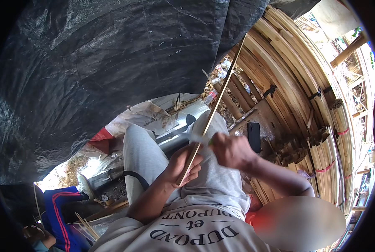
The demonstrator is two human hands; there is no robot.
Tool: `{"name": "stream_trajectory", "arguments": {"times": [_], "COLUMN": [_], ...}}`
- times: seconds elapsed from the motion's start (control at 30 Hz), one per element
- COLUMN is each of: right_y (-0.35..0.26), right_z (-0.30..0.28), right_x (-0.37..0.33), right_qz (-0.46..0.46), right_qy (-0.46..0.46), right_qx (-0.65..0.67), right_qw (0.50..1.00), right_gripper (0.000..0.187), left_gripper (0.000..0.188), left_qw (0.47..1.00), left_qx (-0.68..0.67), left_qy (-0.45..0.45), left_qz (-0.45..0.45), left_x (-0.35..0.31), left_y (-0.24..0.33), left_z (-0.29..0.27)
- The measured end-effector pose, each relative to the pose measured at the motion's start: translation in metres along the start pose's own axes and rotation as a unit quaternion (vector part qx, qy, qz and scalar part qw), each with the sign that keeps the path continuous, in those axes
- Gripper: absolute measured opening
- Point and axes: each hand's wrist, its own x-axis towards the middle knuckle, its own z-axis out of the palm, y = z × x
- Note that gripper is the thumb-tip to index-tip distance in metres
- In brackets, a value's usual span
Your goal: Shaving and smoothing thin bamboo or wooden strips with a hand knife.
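Note:
A long thin wooden strip (212, 110) runs slantwise from my lap up to the right. My left hand (185, 166) is closed round its lower end, above my grey trousers. Just right of the strip, my right hand (231, 152) is a fist on what looks like a knife, with a bit of green handle showing by the fingers. Its pale blade (198, 137) is smeared by motion and lies across or close against the strip, just above my left hand. Whether the blade touches the wood, I cannot tell.
Bundles of long wooden slats (279, 63) are stacked along the right, some tied with bands. A black phone (253, 137) lies beside my right forearm. Black plastic sheeting (103, 63) hangs ahead and to the left. At lower left is another person's blue-trousered leg (61, 216).

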Motion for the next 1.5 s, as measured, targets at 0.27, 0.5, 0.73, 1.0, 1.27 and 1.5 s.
{"name": "stream_trajectory", "arguments": {"times": [0.27,0.5,0.73,1.0,1.27,1.5], "right_y": [0.005,0.046,0.039,0.029,0.015,0.001], "right_z": [-0.002,0.010,-0.001,0.000,-0.001,0.005], "right_x": [0.004,0.010,0.022,0.037,0.033,0.024], "right_qz": [-0.075,-0.001,-0.070,-0.100,-0.033,-0.074], "right_qy": [0.004,0.019,0.018,0.036,-0.007,-0.043], "right_qx": [0.026,-0.118,0.055,0.026,0.006,-0.055], "right_qw": [0.997,0.993,0.996,0.994,0.999,0.995], "right_gripper": [0.013,0.012,0.021,0.027,0.023,0.029], "left_gripper": [0.024,0.025,0.025,0.023,0.027,0.020], "left_qw": [0.999,0.999,0.993,0.989,0.992,0.997], "left_qx": [-0.040,-0.007,-0.074,-0.103,-0.085,-0.074], "left_qy": [-0.030,-0.032,-0.091,-0.109,-0.089,-0.025], "left_qz": [-0.014,-0.003,0.003,0.020,0.007,-0.013], "left_x": [0.003,0.005,0.011,0.006,0.006,0.002], "left_y": [-0.005,-0.007,-0.004,0.000,0.001,0.004], "left_z": [-0.002,-0.005,-0.014,-0.024,-0.024,-0.014]}}
